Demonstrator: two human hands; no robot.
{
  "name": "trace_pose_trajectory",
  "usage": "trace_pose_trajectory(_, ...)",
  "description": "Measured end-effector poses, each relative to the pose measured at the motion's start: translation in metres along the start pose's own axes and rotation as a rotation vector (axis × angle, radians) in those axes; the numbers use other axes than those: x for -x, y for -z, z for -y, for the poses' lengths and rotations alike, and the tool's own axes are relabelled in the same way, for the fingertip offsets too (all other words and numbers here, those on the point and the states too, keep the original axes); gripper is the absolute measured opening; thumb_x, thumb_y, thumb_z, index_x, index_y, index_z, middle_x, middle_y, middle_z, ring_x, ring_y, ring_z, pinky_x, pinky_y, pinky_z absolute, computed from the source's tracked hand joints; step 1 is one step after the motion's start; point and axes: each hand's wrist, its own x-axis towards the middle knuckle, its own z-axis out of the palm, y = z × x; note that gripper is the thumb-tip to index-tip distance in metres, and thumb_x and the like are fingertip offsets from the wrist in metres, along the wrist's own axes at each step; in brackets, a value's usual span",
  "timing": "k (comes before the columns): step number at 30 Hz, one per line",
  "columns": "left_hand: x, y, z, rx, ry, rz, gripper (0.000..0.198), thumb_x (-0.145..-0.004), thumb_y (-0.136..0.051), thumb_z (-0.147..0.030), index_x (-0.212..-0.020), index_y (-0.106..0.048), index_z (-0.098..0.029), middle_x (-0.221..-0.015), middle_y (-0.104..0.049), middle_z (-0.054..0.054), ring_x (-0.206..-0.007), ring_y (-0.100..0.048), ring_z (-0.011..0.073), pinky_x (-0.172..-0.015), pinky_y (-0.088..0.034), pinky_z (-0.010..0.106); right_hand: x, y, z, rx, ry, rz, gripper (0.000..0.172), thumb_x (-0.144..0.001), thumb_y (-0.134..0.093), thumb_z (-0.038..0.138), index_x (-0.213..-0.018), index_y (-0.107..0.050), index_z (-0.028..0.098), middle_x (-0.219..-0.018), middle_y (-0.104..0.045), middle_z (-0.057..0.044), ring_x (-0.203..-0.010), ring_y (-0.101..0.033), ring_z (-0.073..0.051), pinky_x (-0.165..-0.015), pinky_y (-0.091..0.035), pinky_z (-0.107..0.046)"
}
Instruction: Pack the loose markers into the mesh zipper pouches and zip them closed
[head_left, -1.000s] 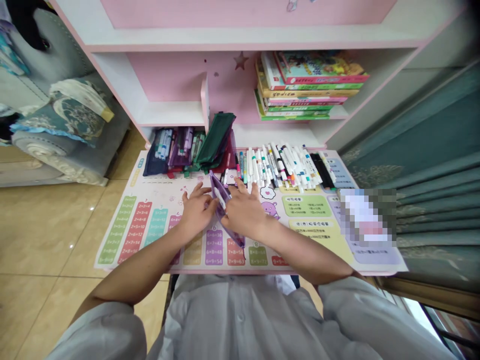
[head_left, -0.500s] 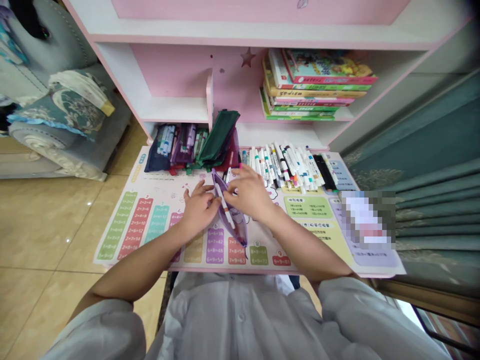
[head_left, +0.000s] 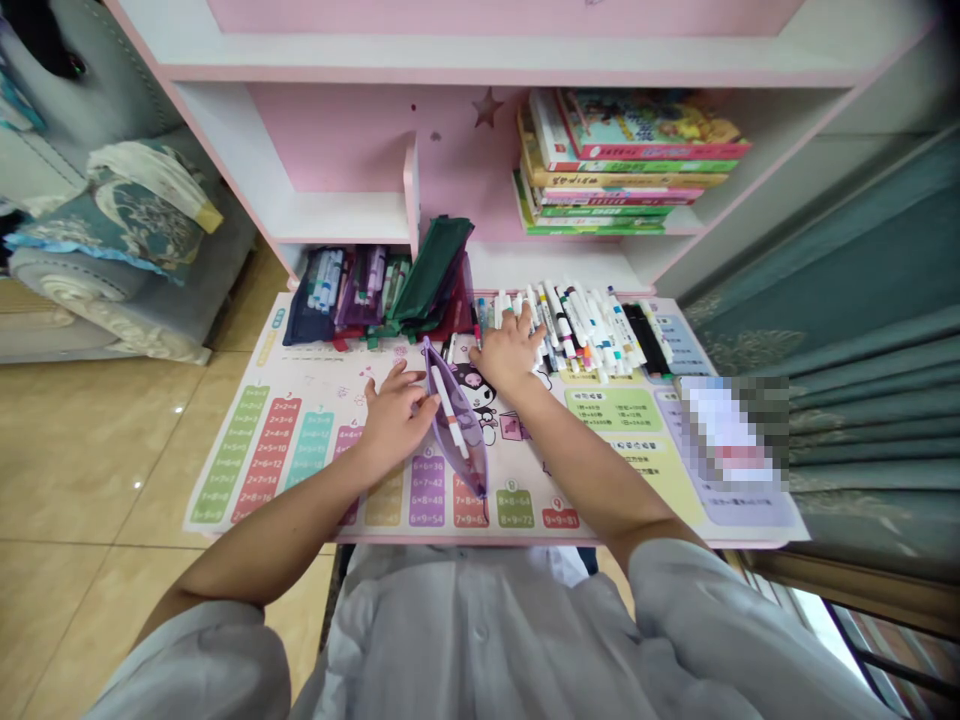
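A purple mesh pencil pouch (head_left: 470,440) lies unzipped on the desk in front of me, its mouth gaping. Inside it rests a white marker (head_left: 450,415). My left hand (head_left: 397,412) grips the pouch's left edge between thumb and fingers. Farther up, my right hand (head_left: 511,350) reaches over the left end of a row of white markers (head_left: 581,325), fingers spread and fingertips touching or just above them. Whether any marker is between those fingers I cannot tell, but none is seen lifted.
Filled mesh pouches in navy (head_left: 304,315), purple and green (head_left: 433,275) lie at the desk's back left. Black markers (head_left: 646,338) lie right of the white ones. Stacked books (head_left: 622,180) stand on the shelf. A pixelated object (head_left: 727,430) lies at the right edge.
My right hand has moved away from the pouch, up to the markers, and its fingers have spread. The left hand stays at the pouch, whose mouth now shows more fully.
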Motion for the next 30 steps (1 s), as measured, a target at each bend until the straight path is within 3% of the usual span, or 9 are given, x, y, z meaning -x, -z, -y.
trace_pose_trajectory(7, 0.0, 0.0, 0.001, 0.003, -0.002, -0.007, 0.032, -0.092, -0.056, -0.03, -0.062, -0.055, -0.019, -0.133, -0.068, 0.008, -0.148, -0.041, 0.0337, -0.118, -0.022, 0.071, 0.004, 0.009, 0.002, -0.071, 0.077, -0.038, 0.033, -0.085, -0.057, 0.029, -0.105, -0.077, 0.013, -0.155, -0.048, -0.018, -0.153, -0.02, -0.042, -0.118, -0.018, -0.071)
trace_pose_trajectory(12, 0.0, 0.001, 0.0, -0.005, 0.017, -0.004, 0.031, -0.092, -0.057, -0.028, -0.062, -0.056, -0.02, -0.134, -0.068, 0.008, -0.148, -0.04, 0.0338, -0.118, -0.022, 0.071, 0.018, 0.044, 0.005, -0.186, 0.116, -0.104, 0.026, -0.084, -0.057, 0.029, -0.086, -0.078, 0.014, -0.153, -0.051, -0.017, -0.153, -0.021, -0.043, -0.115, -0.023, -0.072)
trace_pose_trajectory(18, -0.001, 0.001, 0.001, 0.0, -0.004, 0.001, 0.03, -0.093, -0.055, -0.029, -0.064, -0.059, -0.019, -0.136, -0.068, 0.009, -0.149, -0.039, 0.0349, -0.116, -0.022, 0.073, 0.054, 0.088, 0.011, -0.293, 0.244, -0.13, 0.026, -0.082, -0.057, 0.028, -0.063, -0.07, 0.018, -0.148, -0.057, -0.011, -0.151, -0.027, -0.043, -0.113, -0.027, -0.069)
trace_pose_trajectory(21, -0.001, 0.0, 0.002, 0.0, -0.003, -0.002, 0.027, -0.093, -0.054, -0.028, -0.069, -0.064, -0.019, -0.136, -0.068, 0.01, -0.149, -0.04, 0.0355, -0.115, -0.023, 0.074, 0.074, 0.103, 0.016, -0.254, 0.309, -0.035, 0.024, -0.082, -0.058, 0.027, -0.065, -0.072, 0.019, -0.148, -0.058, -0.01, -0.151, -0.029, -0.042, -0.114, -0.024, -0.072)
trace_pose_trajectory(24, -0.001, -0.001, 0.003, 0.015, 0.0, -0.008, 0.026, -0.093, -0.054, -0.029, -0.072, -0.067, -0.019, -0.136, -0.068, 0.011, -0.149, -0.04, 0.0359, -0.116, -0.023, 0.073, 0.089, 0.112, 0.021, -0.153, 0.369, 0.143, 0.023, -0.084, -0.057, 0.026, -0.075, -0.077, 0.02, -0.149, -0.057, -0.012, -0.152, -0.027, -0.04, -0.116, -0.022, -0.074)
trace_pose_trajectory(27, -0.001, 0.0, 0.003, 0.024, 0.003, -0.006, 0.026, -0.093, -0.053, -0.029, -0.073, -0.067, -0.019, -0.137, -0.067, 0.011, -0.15, -0.038, 0.0361, -0.116, -0.023, 0.074, 0.097, 0.111, 0.027, -0.031, 0.408, 0.305, 0.026, -0.087, -0.055, 0.026, -0.091, -0.08, 0.018, -0.15, -0.056, -0.014, -0.153, -0.026, -0.038, -0.119, -0.021, -0.072)
trace_pose_trajectory(30, 0.0, 0.001, 0.002, 0.012, 0.0, -0.004, 0.026, -0.094, -0.053, -0.027, -0.073, -0.066, -0.019, -0.137, -0.067, 0.011, -0.15, -0.039, 0.035, -0.116, -0.022, 0.074, 0.099, 0.102, 0.032, 0.046, 0.439, 0.358, 0.035, -0.09, -0.052, 0.028, -0.108, -0.078, 0.014, -0.147, -0.057, -0.019, -0.153, -0.027, -0.039, -0.119, -0.02, -0.073)
